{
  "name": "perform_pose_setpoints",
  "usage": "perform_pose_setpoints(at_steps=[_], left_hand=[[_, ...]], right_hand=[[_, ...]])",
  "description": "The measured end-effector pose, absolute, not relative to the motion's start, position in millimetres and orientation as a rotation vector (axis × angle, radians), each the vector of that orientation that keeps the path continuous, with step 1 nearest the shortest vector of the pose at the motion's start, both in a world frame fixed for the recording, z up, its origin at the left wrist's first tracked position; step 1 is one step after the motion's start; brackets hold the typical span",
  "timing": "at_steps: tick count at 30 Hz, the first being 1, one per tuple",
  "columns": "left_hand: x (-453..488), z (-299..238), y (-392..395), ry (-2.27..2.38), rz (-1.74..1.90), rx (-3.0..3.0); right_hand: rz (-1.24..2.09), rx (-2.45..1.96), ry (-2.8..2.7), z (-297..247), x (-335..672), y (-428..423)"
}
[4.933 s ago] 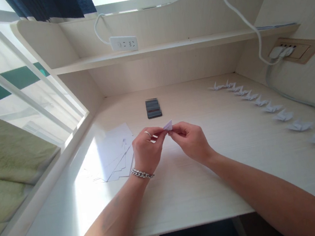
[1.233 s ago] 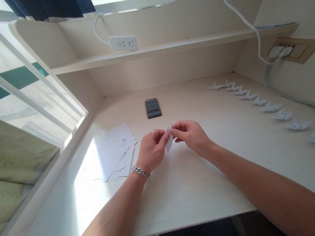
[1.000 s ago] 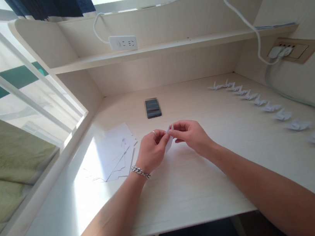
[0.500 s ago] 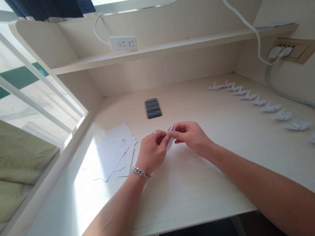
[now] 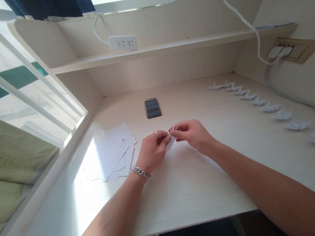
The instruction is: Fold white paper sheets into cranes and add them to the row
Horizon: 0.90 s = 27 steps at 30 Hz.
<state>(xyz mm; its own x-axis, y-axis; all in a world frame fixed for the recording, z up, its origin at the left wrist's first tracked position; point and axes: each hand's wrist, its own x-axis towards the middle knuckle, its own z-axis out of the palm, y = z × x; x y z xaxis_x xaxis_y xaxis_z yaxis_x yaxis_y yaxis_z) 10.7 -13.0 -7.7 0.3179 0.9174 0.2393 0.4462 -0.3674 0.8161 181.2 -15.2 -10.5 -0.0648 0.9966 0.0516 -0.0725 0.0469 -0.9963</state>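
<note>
Two bare hands pinch a small piece of folded white paper above the worktop, the left hand closed on its near side and the right hand gripping its upper end between thumb and fingers. Nearly five seconds earlier, the paper stood as a small triangle above the fingertips; now most of it slants down between the hands, and the left hand sits farther to the right. Both forearms reach in from the near edge, the wrists angled inward, a chain bracelet at the left. The row of paper cranes at right and the loose sheets at left lie unchanged.
</note>
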Motion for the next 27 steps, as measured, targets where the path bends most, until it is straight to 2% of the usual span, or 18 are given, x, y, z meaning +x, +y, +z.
perform_pose_setpoints(at_steps=[27], left_hand=[[10.6, 0.9, -16.1, 1.235, 0.893, 1.981]], right_hand=[[1.22, -1.146, -1.228, -8.0, 183.3, -15.4]])
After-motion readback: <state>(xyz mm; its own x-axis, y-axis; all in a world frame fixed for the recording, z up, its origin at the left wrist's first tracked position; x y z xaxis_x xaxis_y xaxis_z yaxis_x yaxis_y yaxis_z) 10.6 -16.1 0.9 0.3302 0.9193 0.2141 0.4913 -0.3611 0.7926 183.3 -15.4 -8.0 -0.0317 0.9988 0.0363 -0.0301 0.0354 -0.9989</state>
